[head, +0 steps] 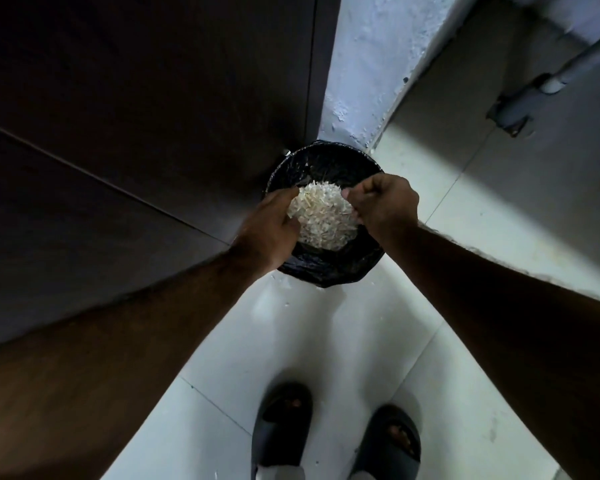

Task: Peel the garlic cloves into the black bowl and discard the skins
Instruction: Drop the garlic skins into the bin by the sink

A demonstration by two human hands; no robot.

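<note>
A heap of pale garlic skins hangs over a round bin lined with a black bag that stands on the floor in a corner. My left hand cups the heap's left side, with its fingers curled into the skins. My right hand grips the heap's right edge with curled fingers. Whether a sheet lies under the skins, I cannot tell. The black bowl and the garlic cloves are out of view.
A dark wooden door or cabinet face stands close on the left, and a pale blue wall rises behind the bin. My feet in dark sandals stand on white floor tiles. A grey pipe runs at the upper right.
</note>
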